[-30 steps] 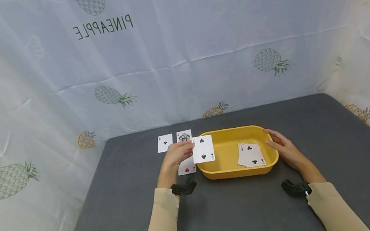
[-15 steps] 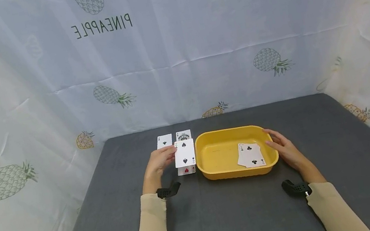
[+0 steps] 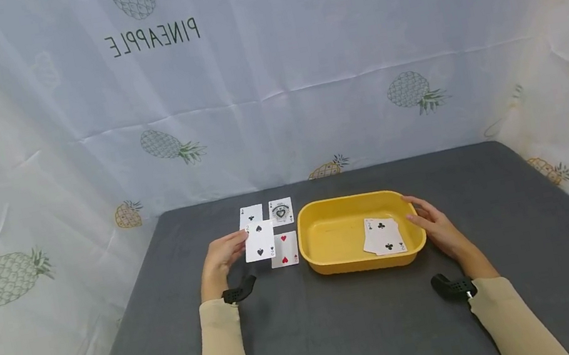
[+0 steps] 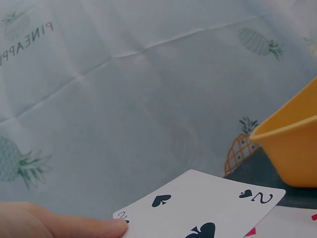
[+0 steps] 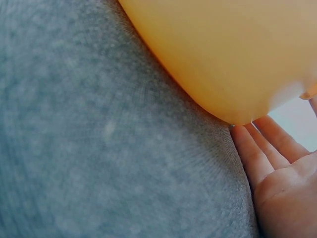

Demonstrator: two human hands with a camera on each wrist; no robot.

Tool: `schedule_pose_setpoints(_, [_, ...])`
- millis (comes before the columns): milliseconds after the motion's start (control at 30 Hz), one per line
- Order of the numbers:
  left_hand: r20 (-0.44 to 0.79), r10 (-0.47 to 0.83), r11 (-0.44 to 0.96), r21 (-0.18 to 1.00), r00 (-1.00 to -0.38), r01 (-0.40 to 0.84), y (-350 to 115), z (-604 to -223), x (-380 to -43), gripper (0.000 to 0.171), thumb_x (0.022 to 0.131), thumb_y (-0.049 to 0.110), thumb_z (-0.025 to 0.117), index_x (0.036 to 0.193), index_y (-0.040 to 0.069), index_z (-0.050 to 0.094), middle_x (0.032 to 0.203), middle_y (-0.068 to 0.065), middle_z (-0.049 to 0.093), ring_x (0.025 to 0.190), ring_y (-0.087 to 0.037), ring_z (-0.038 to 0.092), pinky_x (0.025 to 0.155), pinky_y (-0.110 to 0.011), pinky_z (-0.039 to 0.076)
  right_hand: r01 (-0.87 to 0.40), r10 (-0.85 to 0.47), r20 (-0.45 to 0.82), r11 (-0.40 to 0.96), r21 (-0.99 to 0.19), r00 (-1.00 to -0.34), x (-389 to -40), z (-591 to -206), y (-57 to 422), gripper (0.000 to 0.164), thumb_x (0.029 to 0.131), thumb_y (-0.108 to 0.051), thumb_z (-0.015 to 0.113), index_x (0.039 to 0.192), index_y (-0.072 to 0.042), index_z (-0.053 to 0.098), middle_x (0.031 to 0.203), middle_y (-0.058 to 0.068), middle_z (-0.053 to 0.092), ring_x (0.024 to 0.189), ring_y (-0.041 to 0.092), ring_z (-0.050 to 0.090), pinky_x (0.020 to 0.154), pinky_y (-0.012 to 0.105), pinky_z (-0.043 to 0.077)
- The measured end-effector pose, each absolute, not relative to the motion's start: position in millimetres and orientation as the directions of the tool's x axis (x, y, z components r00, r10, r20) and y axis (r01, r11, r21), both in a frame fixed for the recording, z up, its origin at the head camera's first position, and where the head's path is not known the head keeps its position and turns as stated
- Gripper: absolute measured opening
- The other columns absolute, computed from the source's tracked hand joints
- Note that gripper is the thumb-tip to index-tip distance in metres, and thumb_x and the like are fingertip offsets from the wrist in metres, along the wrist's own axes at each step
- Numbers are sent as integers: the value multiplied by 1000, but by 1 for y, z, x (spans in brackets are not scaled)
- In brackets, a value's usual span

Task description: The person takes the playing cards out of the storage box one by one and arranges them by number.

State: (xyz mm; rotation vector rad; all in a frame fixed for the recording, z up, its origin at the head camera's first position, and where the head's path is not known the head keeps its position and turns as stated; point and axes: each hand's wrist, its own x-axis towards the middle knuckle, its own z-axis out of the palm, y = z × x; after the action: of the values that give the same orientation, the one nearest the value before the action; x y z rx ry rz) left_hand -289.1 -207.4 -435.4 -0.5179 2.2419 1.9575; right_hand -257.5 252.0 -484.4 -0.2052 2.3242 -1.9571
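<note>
Left hand (image 3: 218,260) pinched two of spades (image 3: 260,242) by its far left corner, left of red-hearts card (image 3: 284,250). Right hand (image 3: 438,230), fingers straight, touched yellow tray (image 3: 354,265) on its right; two of clubs (image 3: 384,236) lay inside, near right. Farther: single-club card (image 3: 250,213), ornate card (image 3: 281,212) right of it.

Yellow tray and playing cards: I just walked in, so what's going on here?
A person's left hand holds a white rectangular two-of-spades card above the dark grey table. In the head view it partly covers a white card with a black club; a white card with an ornate emblem and a white card with red hearts lie nearby. The right hand touches the yellow rounded tray, which holds overlapping white cards, a two of clubs on top.
</note>
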Motion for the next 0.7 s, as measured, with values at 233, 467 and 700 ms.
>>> schedule_pose_setpoints(233, [-324, -268, 133, 920, -907, -368, -223, -444, -289, 42, 89, 14, 68, 126, -4, 60, 101, -4, 70, 69, 1, 59, 74, -17, 54, -40, -152, 13, 174, -984, -988, -257, -486, 252, 60, 101, -30, 50, 152, -12, 23, 153, 32, 27, 99, -14, 52, 82, 6, 49])
schedule_pose_setpoints(467, [-333, -299, 55, 930, -894, -365, -227, -456, -288, 45, 85, 10, 71, 124, -9, 60, 72, 10, 65, 62, 1, 58, 61, -12, 51, -39, -158, 12, 172, -984, -987, -257, -486, 254, 58, 102, -28, 48, 152, -13, 23, 153, 32, 26, 100, -13, 52, 82, 8, 50])
schedule_pose_setpoints(700, [-331, -335, 69, 925, -882, -373, -231, -462, -289, 41, 84, 8, 72, 120, -10, 63, 64, 12, 61, 60, 1, 57, 56, -11, 49, -44, -158, 18, 161, -986, -987, -257, -486, 251, 60, 101, -30, 49, 152, -12, 24, 149, 32, 29, 100, -11, 54, 83, 7, 50])
